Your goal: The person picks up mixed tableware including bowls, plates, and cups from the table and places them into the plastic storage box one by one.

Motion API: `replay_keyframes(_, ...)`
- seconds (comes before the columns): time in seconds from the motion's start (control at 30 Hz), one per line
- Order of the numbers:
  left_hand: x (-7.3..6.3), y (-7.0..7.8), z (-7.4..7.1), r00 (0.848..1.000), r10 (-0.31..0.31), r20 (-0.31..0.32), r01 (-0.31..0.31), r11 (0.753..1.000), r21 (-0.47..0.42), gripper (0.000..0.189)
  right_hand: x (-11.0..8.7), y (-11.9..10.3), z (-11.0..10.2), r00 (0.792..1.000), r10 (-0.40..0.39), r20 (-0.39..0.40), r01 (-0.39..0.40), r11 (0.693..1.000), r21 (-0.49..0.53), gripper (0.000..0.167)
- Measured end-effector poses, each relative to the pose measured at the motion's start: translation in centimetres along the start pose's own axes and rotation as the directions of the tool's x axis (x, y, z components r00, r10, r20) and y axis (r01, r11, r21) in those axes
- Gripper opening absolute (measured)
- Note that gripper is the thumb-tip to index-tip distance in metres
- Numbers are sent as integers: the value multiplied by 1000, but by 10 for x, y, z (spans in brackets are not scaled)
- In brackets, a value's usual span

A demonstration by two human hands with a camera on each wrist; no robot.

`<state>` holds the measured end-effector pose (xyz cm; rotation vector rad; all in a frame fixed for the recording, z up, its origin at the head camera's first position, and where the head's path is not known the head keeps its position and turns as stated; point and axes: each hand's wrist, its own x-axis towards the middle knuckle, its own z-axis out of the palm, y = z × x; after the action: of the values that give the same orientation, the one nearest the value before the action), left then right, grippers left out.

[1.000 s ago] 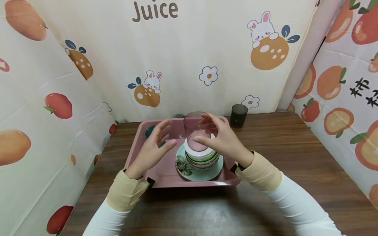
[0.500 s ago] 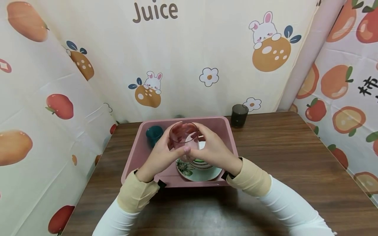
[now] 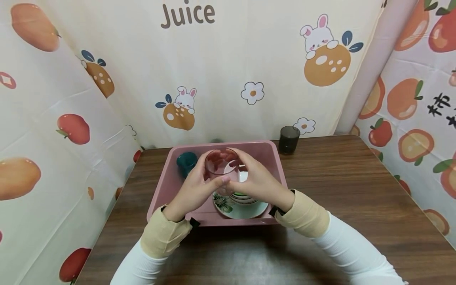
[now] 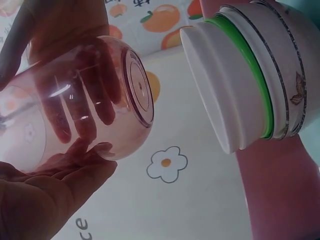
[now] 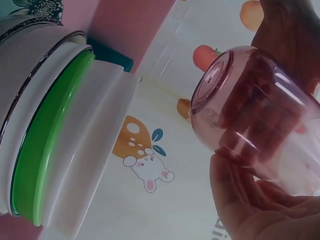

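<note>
A clear pink cup (image 3: 222, 168) is held up in front of the bowl stack by both hands. My left hand (image 3: 194, 188) curls round its left side, and my right hand (image 3: 261, 182) grips it from the right, with the thumbs meeting at the front. Through the cup's wall in the left wrist view, fingers (image 4: 82, 105) show on the far side. Its base hangs apart from the stacked bowls (image 5: 55, 135), which are white, green and dark-rimmed. The stack stands on a pale green flowered plate (image 3: 246, 213), partly hidden by the hands.
A pink tray (image 3: 256, 148) bears the plate and a dark teal cup (image 3: 186, 162) at its back left. Outside it, a dark grey cup (image 3: 288, 139) stands at the back right on the wooden table (image 3: 356, 190). Printed curtains (image 3: 231, 71) hang behind and at both sides.
The pink cup has moved left and toward the person from over the bowls. My left hand, apart from it a second ago, has joined the right in holding it. The last half second shows little movement.
</note>
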<state>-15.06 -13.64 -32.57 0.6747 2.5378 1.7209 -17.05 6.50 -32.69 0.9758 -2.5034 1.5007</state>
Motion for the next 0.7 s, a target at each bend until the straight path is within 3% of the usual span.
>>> replay_keyframes(0.3,0,1,-6,1000,22,-6,-22,1000,-14,67,-2,3,-8,1000,-6,6,6,1000,-14,85)
replay_keyframes(0.5,1,-4,-18,998,-30,-47,32,999,31,70,-3,8,-24,998,66,-13,-66,998,-2,85)
replay_keyframes(0.7,1,-16,-31,994,-62,-91,66,997,41,71,-7,18,-41,988,129,-86,-134,989,-57,89)
